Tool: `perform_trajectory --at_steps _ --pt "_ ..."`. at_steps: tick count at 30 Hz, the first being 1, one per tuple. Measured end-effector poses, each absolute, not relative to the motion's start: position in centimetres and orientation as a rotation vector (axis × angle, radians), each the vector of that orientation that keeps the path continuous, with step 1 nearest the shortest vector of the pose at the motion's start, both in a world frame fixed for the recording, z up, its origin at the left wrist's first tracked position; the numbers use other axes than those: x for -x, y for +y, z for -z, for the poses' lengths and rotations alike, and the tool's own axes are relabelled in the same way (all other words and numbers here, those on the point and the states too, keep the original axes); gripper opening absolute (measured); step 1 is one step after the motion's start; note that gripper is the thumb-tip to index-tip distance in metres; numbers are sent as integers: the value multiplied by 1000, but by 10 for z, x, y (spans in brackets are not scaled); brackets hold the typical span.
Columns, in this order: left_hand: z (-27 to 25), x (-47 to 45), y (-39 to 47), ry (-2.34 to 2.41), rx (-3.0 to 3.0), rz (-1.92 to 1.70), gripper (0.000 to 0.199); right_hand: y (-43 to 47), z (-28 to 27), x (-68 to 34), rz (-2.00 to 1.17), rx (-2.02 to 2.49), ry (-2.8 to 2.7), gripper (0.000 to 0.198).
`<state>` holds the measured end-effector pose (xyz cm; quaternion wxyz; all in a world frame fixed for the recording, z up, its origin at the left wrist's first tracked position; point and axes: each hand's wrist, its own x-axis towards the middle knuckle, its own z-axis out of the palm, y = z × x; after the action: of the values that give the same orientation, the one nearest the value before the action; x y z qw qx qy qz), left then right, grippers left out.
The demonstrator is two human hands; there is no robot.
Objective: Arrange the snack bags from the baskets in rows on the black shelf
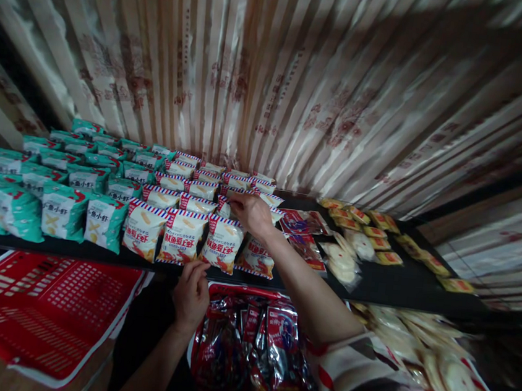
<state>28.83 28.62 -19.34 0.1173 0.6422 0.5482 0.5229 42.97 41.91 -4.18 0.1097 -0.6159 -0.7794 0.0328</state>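
Observation:
Several white snack bags with red-and-blue striped edges stand in rows on a black shelf [372, 288]. My right hand [254, 215] reaches over the front row, its fingers pinched at the top of a striped snack bag [226, 208] in the row behind. Low at the shelf's front edge, my left hand [191, 294] has its fingers curled together, near the bottom of a front-row snack bag [221, 244]. Whether those fingers grip anything is hidden. Another front-row bag [258, 257] is partly covered by my right forearm.
Teal snack bags [105, 221] fill the shelf's left side. Red packets [306, 250], clear-wrapped pale food [341, 263] and yellow packets [389, 257] lie to the right. Below are an empty-looking red basket [56, 317] and a basket of dark red packets [281, 334]. A patterned curtain [256, 64] hangs behind.

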Motion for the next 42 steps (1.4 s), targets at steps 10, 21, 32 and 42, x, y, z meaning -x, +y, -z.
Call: perform_trajectory --at_steps 10,21,32,42 --pt "194 -290 287 1577 -1913 -1595 30 449 33 -446 194 1788 -2340 28" --pt "184 -291 285 1419 -2040 -1527 26 484 35 -431 141 1955 -2518 26" --pt "176 -293 285 1390 -2023 -1489 27 501 39 -440 137 1967 -2373 31" --pt "174 -296 285 1328 -1989 -1473 27 535 33 -440 77 2130 -2438 29"
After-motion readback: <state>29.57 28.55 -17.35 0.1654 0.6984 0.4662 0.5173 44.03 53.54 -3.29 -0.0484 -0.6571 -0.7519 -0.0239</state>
